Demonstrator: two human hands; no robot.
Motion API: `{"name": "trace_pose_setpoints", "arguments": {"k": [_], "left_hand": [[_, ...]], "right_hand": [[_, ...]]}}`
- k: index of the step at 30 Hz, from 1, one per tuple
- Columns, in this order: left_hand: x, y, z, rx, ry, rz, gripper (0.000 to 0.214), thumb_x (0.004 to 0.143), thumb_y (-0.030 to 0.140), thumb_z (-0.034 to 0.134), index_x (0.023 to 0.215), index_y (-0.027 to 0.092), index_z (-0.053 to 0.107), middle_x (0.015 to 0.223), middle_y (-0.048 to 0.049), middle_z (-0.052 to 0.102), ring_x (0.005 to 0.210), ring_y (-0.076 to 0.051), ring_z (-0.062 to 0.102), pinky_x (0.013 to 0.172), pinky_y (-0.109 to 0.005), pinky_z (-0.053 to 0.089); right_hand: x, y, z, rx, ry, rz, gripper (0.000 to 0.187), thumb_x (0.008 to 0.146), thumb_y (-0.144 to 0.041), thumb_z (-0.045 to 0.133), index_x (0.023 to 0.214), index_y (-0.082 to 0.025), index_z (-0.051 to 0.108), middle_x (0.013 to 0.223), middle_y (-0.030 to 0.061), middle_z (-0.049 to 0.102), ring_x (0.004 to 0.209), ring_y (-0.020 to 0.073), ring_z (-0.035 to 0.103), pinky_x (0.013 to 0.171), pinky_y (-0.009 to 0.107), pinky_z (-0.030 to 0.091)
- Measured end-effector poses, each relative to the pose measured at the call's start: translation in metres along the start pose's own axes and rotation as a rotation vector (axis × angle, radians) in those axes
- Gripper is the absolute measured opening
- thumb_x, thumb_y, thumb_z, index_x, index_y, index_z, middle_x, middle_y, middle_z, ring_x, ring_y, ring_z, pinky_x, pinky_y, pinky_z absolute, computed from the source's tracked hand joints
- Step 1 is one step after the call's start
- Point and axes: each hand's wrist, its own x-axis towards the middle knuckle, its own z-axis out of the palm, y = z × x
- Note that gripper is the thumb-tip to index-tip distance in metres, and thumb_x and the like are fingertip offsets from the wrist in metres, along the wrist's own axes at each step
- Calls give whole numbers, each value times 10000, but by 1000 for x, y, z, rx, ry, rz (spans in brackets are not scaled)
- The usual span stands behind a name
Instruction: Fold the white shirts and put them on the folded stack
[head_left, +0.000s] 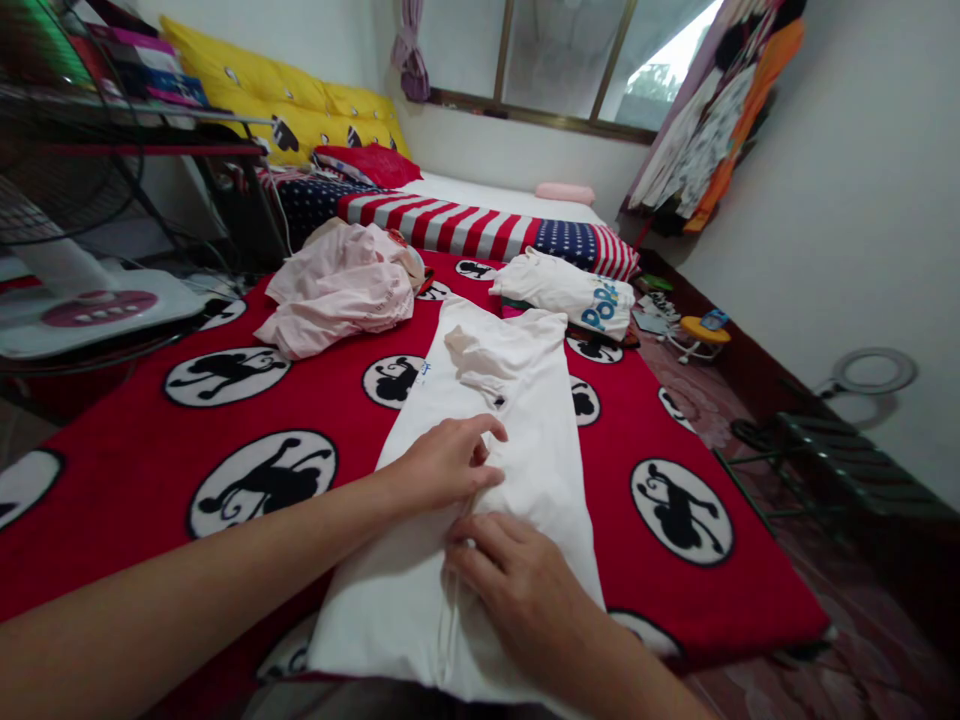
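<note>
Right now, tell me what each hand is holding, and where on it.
Both hold the white shirt: the left hand and right hand appear to pinch a raised fold along its middle. The exact grip is partly hidden.

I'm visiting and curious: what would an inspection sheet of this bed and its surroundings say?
Surface: red blanket with black-and-white monkey circles.
Things: white shirt, lying lengthwise on the blanket.
Clutter: crumpled pale pink garment; white bundle printed POP.
Hands: bare left hand and right hand, both on the shirt.
Cables: thin dark wires at left.
Surroundings: fan base, striped bedding, yellow pillow, ring light.
</note>
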Motion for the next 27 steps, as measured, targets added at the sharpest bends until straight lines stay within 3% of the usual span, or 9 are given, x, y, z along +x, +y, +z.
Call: {"name": "trace_pose_setpoints", "arguments": {"k": [2,5,10,14,16,19,22,24,27], "left_hand": [[1,5,-1,239,34,42,282,758,231,621,1039,236,639,738,10,660,654,-157,609,593,-241,415],[11,13,-7,439,99,51,176,798,260,594,945,250,690,759,-1,681,737,-192,625,661,-279,436],[55,16,-23,504,377,116,258,840,349,617,1055,224,687,1067,-56,647,936,-221,616,756,-295,473],[90,3,-30,457,520,123,206,873,336,607,1004,208,702,1051,-68,618,1019,-227,585,830,-298,466],[99,-6,-32,432,606,124,158,878,312,601,923,195,698,1009,-64,618,1013,-218,583,858,-294,451],[100,-19,-35,426,719,54,139,875,321,597,895,195,652,988,-58,633,959,-205,605,793,-278,449],[97,-29,-40,430,704,-131,297,864,479,590,1003,218,609,867,-45,670,840,-223,648,708,-293,441],[96,-34,-42,426,672,-212,454,839,578,579,1135,235,570,787,-36,679,799,-249,666,685,-308,435],[99,-40,-41,376,642,-176,534,818,542,618,1256,258,507,810,-21,697,809,-254,675,662,-303,426]], "right_hand": [[1,1,0,27,-17,10,184,901,-82,519,1053,-155,592,1101,90,626,956,203,555,846,320,475],[2,2,-1,112,-16,40,202,905,-67,488,1045,-162,598,1104,84,622,962,184,560,835,289,475],[7,1,-13,332,-52,92,267,820,-30,511,1006,-179,632,1073,66,631,920,153,591,788,242,480],[19,19,-40,538,-64,221,246,792,-56,557,968,-195,658,946,25,654,779,104,605,683,188,478],[30,45,-56,526,24,344,153,818,-127,571,921,-186,669,837,18,656,686,101,590,609,190,466],[53,107,-77,441,210,513,140,826,-245,577,888,-166,674,740,18,649,591,105,586,540,204,456],[83,179,-91,355,387,649,234,777,-275,589,961,-145,652,726,8,628,539,105,576,502,208,456],[103,218,-96,269,430,751,301,779,-251,557,1043,-125,628,670,-12,597,496,97,549,469,199,433],[130,254,-97,197,410,810,370,807,-239,525,1145,-109,601,580,-40,565,417,84,487,432,190,384]]}}
